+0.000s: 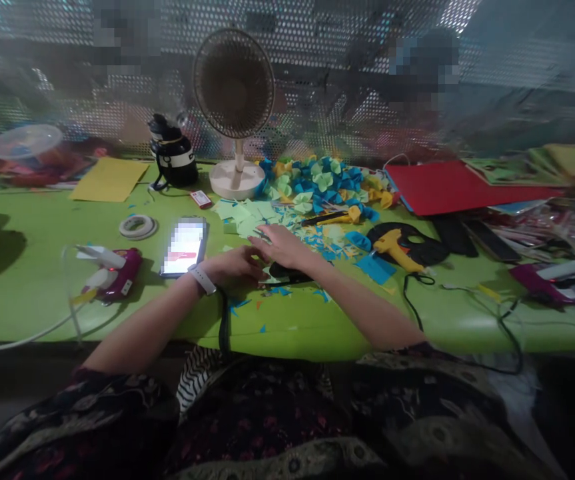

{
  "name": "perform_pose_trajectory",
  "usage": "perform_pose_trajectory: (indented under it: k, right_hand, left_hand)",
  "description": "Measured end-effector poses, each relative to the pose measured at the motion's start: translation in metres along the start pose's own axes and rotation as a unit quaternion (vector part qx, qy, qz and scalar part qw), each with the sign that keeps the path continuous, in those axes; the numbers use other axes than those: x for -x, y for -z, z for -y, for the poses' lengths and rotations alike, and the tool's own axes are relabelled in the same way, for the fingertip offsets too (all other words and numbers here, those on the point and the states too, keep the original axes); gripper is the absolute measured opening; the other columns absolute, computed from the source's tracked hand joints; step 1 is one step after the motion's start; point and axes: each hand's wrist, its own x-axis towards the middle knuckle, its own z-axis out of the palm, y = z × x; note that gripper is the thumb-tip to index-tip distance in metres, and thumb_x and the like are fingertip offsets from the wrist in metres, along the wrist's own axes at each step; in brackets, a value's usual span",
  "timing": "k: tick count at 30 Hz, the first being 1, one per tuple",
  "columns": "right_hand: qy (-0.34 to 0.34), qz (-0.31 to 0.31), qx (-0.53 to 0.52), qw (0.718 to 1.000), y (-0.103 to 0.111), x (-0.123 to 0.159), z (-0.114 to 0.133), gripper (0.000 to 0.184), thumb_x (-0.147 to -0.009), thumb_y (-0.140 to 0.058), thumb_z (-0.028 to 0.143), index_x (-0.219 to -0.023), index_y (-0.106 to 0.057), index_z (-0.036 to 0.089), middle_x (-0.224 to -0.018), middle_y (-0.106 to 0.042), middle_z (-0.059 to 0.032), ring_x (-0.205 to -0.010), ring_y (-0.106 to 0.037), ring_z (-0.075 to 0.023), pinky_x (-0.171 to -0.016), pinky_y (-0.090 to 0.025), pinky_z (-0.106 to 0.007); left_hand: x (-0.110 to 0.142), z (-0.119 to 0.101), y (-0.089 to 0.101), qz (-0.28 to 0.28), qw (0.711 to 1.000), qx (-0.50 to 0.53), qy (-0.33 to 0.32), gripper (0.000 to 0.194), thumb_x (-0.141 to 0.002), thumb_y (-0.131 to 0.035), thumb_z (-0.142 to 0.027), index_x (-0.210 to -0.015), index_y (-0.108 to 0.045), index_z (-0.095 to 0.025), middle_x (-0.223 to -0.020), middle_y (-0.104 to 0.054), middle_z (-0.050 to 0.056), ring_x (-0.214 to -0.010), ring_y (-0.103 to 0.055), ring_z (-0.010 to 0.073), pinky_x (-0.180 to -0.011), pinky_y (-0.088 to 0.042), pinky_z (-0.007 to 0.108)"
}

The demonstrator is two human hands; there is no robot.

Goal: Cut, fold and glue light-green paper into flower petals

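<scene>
My left hand, with a pale band on its wrist, has its fingers curled at the middle of the green table. My right hand reaches in palm down, and its fingertips meet the left thumb and fingers. Whatever lies between the fingertips is too small or hidden to name. Beneath my right hand and wrist is a flat black object, partly covered. Light green paper pieces and small blue and green scraps lie just beyond my hands. A lit phone rests left of my left hand.
A fan stands behind a heap of folded paper flowers. To the right are a yellow glue gun with its cord and a red sheet. Leftward are a tape roll, a power strip and a black bottle.
</scene>
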Motion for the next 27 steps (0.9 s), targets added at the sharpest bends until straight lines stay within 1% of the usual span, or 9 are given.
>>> perform_pose_trajectory:
  k: [2, 4, 8, 13, 15, 19, 24, 27]
  right_hand:
    - [-0.005, 0.011, 0.031, 0.999, -0.0012, 0.0016, 0.0028, 0.052, -0.097, -0.034, 0.053, -0.115, -0.058, 0.011, -0.113, -0.063, -0.0156, -0.104, -0.056, -0.0243, -0.089, -0.039, -0.033]
    - [-0.011, 0.011, 0.053, 0.998, -0.0008, 0.0042, 0.0051, 0.053, -0.096, -0.033, 0.055, -0.112, -0.059, 0.012, -0.111, -0.064, -0.0155, -0.103, -0.056, -0.0246, -0.087, -0.039, -0.034]
    - [-0.016, 0.006, 0.08, 0.997, -0.0021, 0.0064, 0.0071, 0.055, -0.096, -0.031, 0.055, -0.117, -0.058, 0.012, -0.117, -0.062, -0.0163, -0.11, -0.053, -0.0264, -0.091, -0.038, -0.035]
    - [-0.019, 0.006, 0.088, 0.996, -0.0069, 0.0044, 0.0055, 0.053, -0.097, -0.032, 0.052, -0.12, -0.057, 0.011, -0.122, -0.06, -0.0171, -0.115, -0.052, -0.0261, -0.095, -0.036, -0.036]
    - [-0.015, 0.012, 0.09, 0.996, -0.0083, 0.0038, 0.0048, 0.053, -0.097, -0.033, 0.051, -0.122, -0.057, 0.01, -0.123, -0.06, -0.0179, -0.115, -0.052, -0.0266, -0.095, -0.036, -0.037]
    - [-0.011, 0.019, 0.103, 0.994, -0.01, 0.0035, 0.005, 0.053, -0.098, -0.033, 0.05, -0.121, -0.058, 0.01, -0.119, -0.061, -0.0177, -0.112, -0.053, -0.027, -0.092, -0.038, -0.038]
    - [-0.009, 0.025, 0.116, 0.993, -0.0098, 0.0033, 0.006, 0.049, -0.099, -0.032, 0.047, -0.115, -0.06, 0.011, -0.115, -0.063, -0.0162, -0.109, -0.054, -0.0249, -0.091, -0.038, -0.036]
    - [-0.007, 0.03, 0.123, 0.992, -0.0096, 0.0033, 0.0058, 0.047, -0.099, -0.033, 0.046, -0.111, -0.062, 0.011, -0.113, -0.063, -0.0158, -0.107, -0.055, -0.0245, -0.09, -0.038, -0.036]
  left_hand:
    - [-0.0005, -0.0001, 0.0001, 0.0, 1.0, -0.008, -0.008, 0.036, -0.059, -0.08, -0.016, -0.086, -0.055, -0.015, -0.067, -0.061, -0.003, -0.063, -0.064, 0.0136, -0.067, -0.054, 0.032]
    - [-0.0004, -0.0002, 0.0, 0.004, 1.0, -0.009, -0.009, 0.035, -0.06, -0.079, -0.017, -0.086, -0.057, -0.015, -0.068, -0.062, -0.003, -0.064, -0.064, 0.0137, -0.067, -0.054, 0.032]
    - [0.0012, -0.0015, -0.0014, 0.013, 1.0, -0.013, -0.017, 0.034, -0.06, -0.079, -0.017, -0.087, -0.059, -0.014, -0.075, -0.065, 0.0, -0.07, -0.065, 0.0148, -0.069, -0.054, 0.031]
    - [0.0025, -0.002, -0.0031, -0.014, 0.999, -0.04, -0.021, 0.036, -0.058, -0.08, -0.016, -0.086, -0.057, -0.014, -0.076, -0.064, 0.001, -0.068, -0.063, 0.0135, -0.067, -0.053, 0.03]
    - [0.0022, -0.0017, -0.0035, -0.021, 0.999, -0.033, -0.028, 0.039, -0.057, -0.08, -0.015, -0.087, -0.056, -0.015, -0.076, -0.064, 0.0, -0.068, -0.062, 0.0129, -0.066, -0.054, 0.03]
    - [0.0014, -0.0013, -0.0041, -0.016, 0.999, 0.001, -0.032, 0.044, -0.055, -0.081, -0.011, -0.089, -0.054, -0.016, -0.076, -0.063, -0.001, -0.068, -0.062, 0.0129, -0.066, -0.054, 0.03]
    - [0.002, -0.0026, -0.0052, -0.017, 0.999, -0.007, -0.031, 0.044, -0.056, -0.08, -0.01, -0.091, -0.054, -0.016, -0.077, -0.064, -0.001, -0.069, -0.064, 0.0142, -0.067, -0.054, 0.032]
    - [0.0031, -0.0035, -0.0064, -0.015, 0.999, -0.009, -0.028, 0.042, -0.056, -0.08, -0.011, -0.09, -0.054, -0.016, -0.077, -0.064, -0.001, -0.069, -0.064, 0.0145, -0.069, -0.054, 0.033]
